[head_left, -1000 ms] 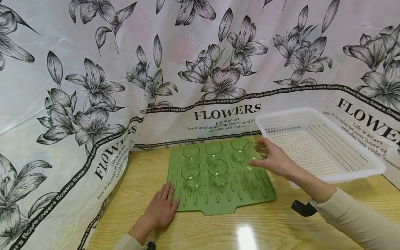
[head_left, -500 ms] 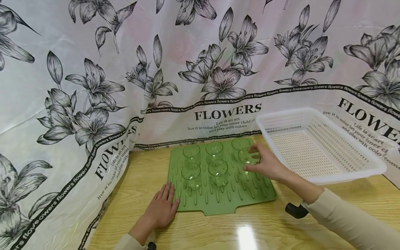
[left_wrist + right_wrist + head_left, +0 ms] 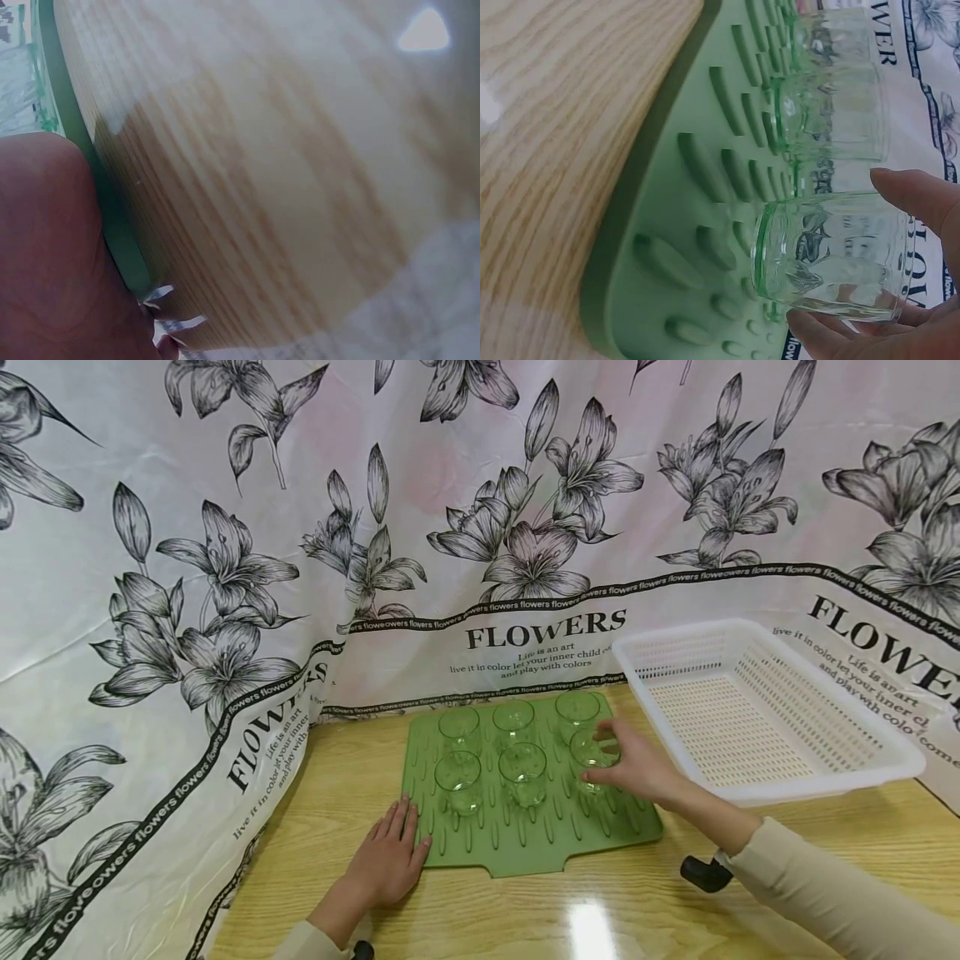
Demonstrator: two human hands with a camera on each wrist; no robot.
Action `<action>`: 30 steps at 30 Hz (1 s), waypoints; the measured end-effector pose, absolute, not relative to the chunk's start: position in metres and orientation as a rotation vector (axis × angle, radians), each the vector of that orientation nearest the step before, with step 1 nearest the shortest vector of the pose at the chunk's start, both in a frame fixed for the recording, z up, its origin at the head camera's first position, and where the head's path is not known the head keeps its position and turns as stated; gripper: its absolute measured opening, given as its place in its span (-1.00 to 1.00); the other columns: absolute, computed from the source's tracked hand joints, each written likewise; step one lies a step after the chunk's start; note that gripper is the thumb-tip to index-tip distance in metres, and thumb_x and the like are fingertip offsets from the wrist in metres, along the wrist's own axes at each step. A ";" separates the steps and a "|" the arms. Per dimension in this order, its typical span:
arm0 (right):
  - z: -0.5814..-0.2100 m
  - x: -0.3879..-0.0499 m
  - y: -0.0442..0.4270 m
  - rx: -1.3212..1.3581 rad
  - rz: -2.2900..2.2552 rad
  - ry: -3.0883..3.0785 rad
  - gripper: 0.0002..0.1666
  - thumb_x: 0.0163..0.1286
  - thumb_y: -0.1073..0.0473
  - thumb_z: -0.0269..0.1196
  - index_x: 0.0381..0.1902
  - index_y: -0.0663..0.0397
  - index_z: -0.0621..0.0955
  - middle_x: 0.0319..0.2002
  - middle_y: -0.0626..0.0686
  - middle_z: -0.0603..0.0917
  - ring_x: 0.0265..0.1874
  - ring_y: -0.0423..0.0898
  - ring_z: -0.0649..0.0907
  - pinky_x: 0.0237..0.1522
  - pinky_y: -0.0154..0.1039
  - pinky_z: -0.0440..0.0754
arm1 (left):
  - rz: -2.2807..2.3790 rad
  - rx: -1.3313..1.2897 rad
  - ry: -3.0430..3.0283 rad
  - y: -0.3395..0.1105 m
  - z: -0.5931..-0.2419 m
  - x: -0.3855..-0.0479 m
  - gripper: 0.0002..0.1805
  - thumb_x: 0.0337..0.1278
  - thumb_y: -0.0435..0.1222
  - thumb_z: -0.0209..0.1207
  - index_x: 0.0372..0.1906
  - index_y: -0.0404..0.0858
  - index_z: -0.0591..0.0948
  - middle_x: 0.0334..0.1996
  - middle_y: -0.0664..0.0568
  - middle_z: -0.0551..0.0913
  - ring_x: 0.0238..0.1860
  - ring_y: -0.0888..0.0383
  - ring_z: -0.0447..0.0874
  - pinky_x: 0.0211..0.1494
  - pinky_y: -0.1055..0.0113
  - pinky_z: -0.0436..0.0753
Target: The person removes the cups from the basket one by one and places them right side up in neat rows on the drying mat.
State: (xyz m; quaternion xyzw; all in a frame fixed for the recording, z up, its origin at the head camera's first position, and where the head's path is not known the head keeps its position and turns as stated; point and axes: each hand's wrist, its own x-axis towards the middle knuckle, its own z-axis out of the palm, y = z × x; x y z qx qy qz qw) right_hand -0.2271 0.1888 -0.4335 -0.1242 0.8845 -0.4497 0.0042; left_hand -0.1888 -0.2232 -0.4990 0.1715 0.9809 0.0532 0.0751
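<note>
My right hand [image 3: 637, 760] grips a clear glass tumbler [image 3: 592, 758] at the front right of a green ridged drying mat [image 3: 517, 843]. In the right wrist view, thumb and fingers stand on opposite sides of this tumbler [image 3: 840, 255], near its rim. Its base is at the mat's ridges; whether it bears fully on them I cannot tell. Several similar upright tumblers [image 3: 523, 777] stand on the mat in two rows. Flat, with straight fingers, my left hand [image 3: 386, 852] rests at the mat's left edge. The left wrist view shows part of that hand [image 3: 45, 240] beside the green edge.
A white perforated plastic basket [image 3: 810, 789] stands right of the mat, behind my right forearm. The wooden table [image 3: 480, 918] extends in front of the mat. A white cloth [image 3: 420, 668] with printed flowers hangs behind and to the left.
My right hand has moved left and a little toward me, lowering the tumbler into the front row of the mat. The left hand has stayed where it was.
</note>
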 end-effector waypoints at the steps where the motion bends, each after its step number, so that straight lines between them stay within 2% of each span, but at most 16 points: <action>1: -0.434 -0.227 0.188 -0.388 -1.391 2.778 0.01 0.19 0.07 0.55 0.40 0.41 0.28 0.31 0.42 0.46 0.25 0.44 0.51 0.14 0.28 0.60 | 0.161 0.514 2.940 -0.223 -0.499 -0.189 -0.25 0.68 0.05 -0.30 0.61 -0.42 0.07 0.63 -0.29 -0.09 0.62 -0.25 -0.12 0.58 -0.19 0.09; 6: -0.438 -0.228 0.187 -0.389 -1.355 2.771 0.01 0.19 0.01 0.55 0.39 0.37 0.29 0.33 0.42 0.45 0.25 0.43 0.52 0.16 0.30 0.58 | 0.156 0.516 2.941 -0.224 -0.502 -0.190 -0.22 0.67 0.10 -0.35 0.62 -0.42 0.05 0.64 -0.29 -0.11 0.63 -0.25 -0.14 0.57 -0.20 0.09; 14: -0.441 -0.230 0.186 -0.441 -1.323 2.736 0.05 0.23 0.02 0.52 0.41 0.42 0.22 0.31 0.53 0.42 0.24 0.47 0.50 0.18 0.32 0.56 | 0.109 0.521 2.967 -0.232 -0.517 -0.195 -0.22 0.67 0.12 -0.35 0.63 -0.37 0.06 0.64 -0.24 -0.12 0.63 -0.22 -0.13 0.57 -0.18 0.11; 19: -0.434 -0.232 0.189 -0.539 -1.239 2.799 0.12 0.20 0.10 0.52 0.48 0.45 0.14 0.36 0.56 0.31 0.28 0.52 0.43 0.23 0.40 0.46 | 0.126 0.542 2.974 -0.232 -0.510 -0.198 -0.22 0.66 0.10 -0.30 0.61 -0.39 0.09 0.63 -0.28 -0.08 0.62 -0.25 -0.09 0.56 -0.19 0.13; 23: -0.420 -0.224 0.192 -0.603 -1.114 2.827 0.19 0.25 0.08 0.49 0.56 0.36 0.03 0.46 0.61 0.08 0.35 0.55 0.32 0.28 0.45 0.36 | 0.092 0.560 2.978 -0.227 -0.495 -0.196 -0.24 0.64 0.07 -0.19 0.57 -0.43 0.19 0.60 -0.31 0.04 0.58 -0.27 0.05 0.52 -0.21 0.23; 26: -0.398 -0.213 0.198 -0.695 -0.995 2.776 0.16 0.34 -0.02 0.43 0.60 0.26 0.00 0.50 0.60 -0.05 0.32 0.54 0.38 0.26 0.42 0.41 | 0.030 0.595 2.995 -0.223 -0.480 -0.192 -0.27 0.60 0.06 -0.07 0.51 -0.43 0.33 0.54 -0.31 0.22 0.52 -0.25 0.24 0.46 -0.21 0.32; 30: -0.362 -0.199 0.213 -0.854 -0.830 2.704 0.11 0.39 -0.20 0.35 0.62 0.11 0.06 0.56 0.47 0.01 0.38 0.45 0.37 0.31 0.40 0.38 | 0.006 0.690 3.046 -0.218 -0.463 -0.191 -0.41 0.52 0.01 0.08 0.34 -0.35 0.55 0.39 -0.26 0.47 0.39 -0.22 0.44 0.40 -0.19 0.42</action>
